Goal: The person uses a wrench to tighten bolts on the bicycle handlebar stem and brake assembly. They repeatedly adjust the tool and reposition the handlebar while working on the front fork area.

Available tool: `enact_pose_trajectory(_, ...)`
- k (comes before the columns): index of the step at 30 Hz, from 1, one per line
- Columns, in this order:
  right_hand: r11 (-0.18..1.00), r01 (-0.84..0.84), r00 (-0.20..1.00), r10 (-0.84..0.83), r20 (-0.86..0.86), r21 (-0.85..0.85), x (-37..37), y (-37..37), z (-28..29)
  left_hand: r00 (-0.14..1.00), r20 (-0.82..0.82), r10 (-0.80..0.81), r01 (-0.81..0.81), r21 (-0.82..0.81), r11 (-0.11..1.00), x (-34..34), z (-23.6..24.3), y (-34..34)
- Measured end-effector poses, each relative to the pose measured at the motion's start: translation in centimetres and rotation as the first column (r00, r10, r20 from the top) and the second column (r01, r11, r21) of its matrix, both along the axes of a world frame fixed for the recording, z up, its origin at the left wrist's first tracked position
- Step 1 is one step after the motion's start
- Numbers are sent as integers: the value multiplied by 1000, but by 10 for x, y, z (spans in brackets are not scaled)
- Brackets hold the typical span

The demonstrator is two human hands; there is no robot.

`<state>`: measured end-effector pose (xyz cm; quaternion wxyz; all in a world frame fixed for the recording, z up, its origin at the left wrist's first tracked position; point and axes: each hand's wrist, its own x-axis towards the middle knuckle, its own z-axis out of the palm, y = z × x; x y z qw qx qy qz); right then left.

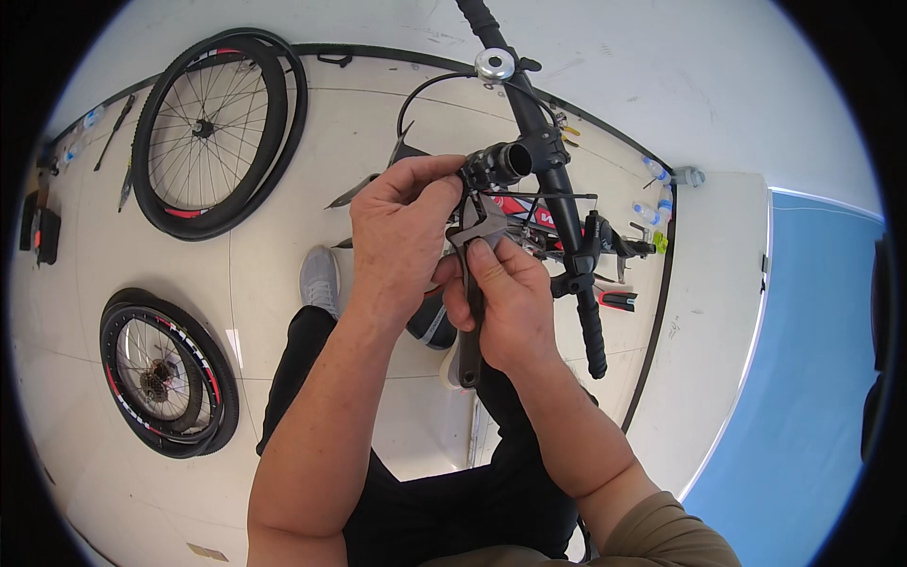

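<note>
Fingers of your right hand (515,307) clamped on wrench (470,350). Your left hand (397,222) pinches black fitting (487,168) beside handlebar (563,213).

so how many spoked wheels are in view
2: the farther wheel is at the upper left of the picture, and the nearer wheel is below it, at the lower left. Others could be hidden.

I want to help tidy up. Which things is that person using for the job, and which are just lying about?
In the job:
adjustable wrench, in the right hand
black tubular fitting, at the left hand
bicycle handlebar, close by it

Probably just lying about:
upper bicycle wheel
lower bicycle wheel with cassette
plastic bottles near the wall
</note>
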<state>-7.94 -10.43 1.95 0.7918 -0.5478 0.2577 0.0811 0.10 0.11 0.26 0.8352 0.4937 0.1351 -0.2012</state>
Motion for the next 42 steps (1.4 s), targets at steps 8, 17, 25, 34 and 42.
enact_pose_trajectory(8,994,-19,998,26,58,-108,0,-1,-7,1000,-22,9,-10,-43,999,0,0,0)
enact_pose_trajectory(17,989,-62,998,65,18,-134,2,-9,1,1000,12,13,-12,-41,999,0,-2,-1)
enact_pose_trajectory(25,971,-13,999,22,-37,237,1,-15,8,1000,-1,18,-18,-28,999,-1,-1,-2)
enact_pose_trajectory(34,890,-22,998,47,-45,456,0,-21,3,1000,-21,12,-13,-34,999,-1,3,-1)
enact_pose_trajectory(42,981,14,998,-2,-58,195,3,-10,11,1000,-15,12,-13,-47,999,-1,4,-1)
